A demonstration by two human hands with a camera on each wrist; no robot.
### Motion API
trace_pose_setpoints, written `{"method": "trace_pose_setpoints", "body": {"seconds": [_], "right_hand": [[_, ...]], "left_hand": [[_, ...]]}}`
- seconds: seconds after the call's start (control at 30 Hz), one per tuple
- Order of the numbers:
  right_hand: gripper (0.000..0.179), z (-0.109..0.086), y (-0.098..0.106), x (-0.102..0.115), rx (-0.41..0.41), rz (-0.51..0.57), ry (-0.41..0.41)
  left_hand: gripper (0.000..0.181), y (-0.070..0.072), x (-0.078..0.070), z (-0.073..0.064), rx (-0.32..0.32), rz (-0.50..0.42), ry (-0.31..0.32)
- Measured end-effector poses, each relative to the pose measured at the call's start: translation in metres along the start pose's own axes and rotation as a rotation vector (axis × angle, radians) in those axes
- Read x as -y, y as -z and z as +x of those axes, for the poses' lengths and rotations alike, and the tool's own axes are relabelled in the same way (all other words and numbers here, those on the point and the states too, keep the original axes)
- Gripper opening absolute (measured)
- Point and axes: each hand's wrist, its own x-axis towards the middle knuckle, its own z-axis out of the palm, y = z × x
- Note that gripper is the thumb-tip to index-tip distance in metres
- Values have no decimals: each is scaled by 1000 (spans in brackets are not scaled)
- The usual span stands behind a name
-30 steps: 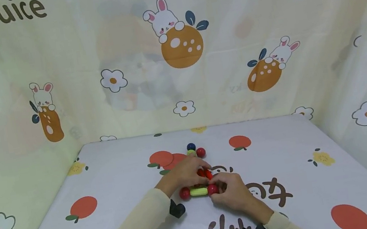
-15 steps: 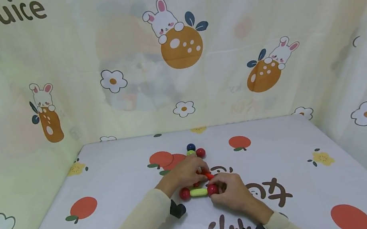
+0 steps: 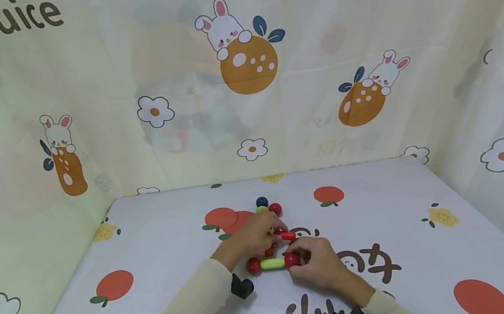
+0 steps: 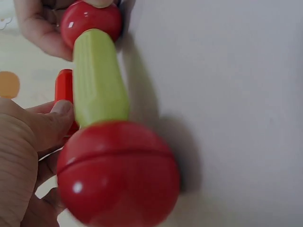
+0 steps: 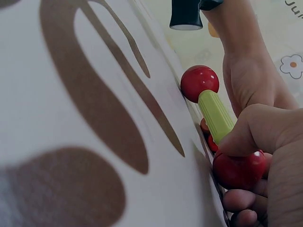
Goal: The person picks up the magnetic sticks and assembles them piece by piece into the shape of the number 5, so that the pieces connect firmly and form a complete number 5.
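Green rod (image 3: 272, 263) lies crosswise on or just above the white cloth (image 3: 388, 195), with one ball joined at each end: left ball (image 3: 253, 266) at 9 o'clock, right ball (image 3: 291, 259) at 3, both red. Directions are taken from this rod in the head view.

The right hand (image 3: 320, 262), at 3 o'clock, grips the right ball, its thumb lying over the ball where it meets the rod. The left hand (image 3: 252, 237) reaches across at 11 o'clock and pinches a red rod (image 3: 287, 235), whose free end points out to 1 o'clock, apart from the green rod. A small red piece (image 3: 269, 252) shows just beyond at 12 o'clock, partly hidden by the left hand; its full shape I cannot tell.

Farther off at 12 o'clock sits a blue ball (image 3: 262, 202), with a green piece (image 3: 262, 208), half covered by the left hand, at its 6 o'clock and a far red ball (image 3: 275, 209) at its 4 o'clock. Black wrist cameras (image 3: 242, 286) show at 8 o'clock and between 4 and 5.
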Motion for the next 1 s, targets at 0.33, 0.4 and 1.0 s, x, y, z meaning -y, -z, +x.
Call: {"method": "trace_pose_setpoints", "body": {"seconds": [0.33,0.4,1.0], "right_hand": [[25,0,0,-1,-11,-8,9],[25,0,-1,-1,-10,-7,3],[26,2,-3,-1,-28,-8,-31]], "left_hand": [[22,11,4,-20,-42,-98,77],[21,12,6,-26,-53,-134,94],[11,24,24,-90,-252,-210,78]]}}
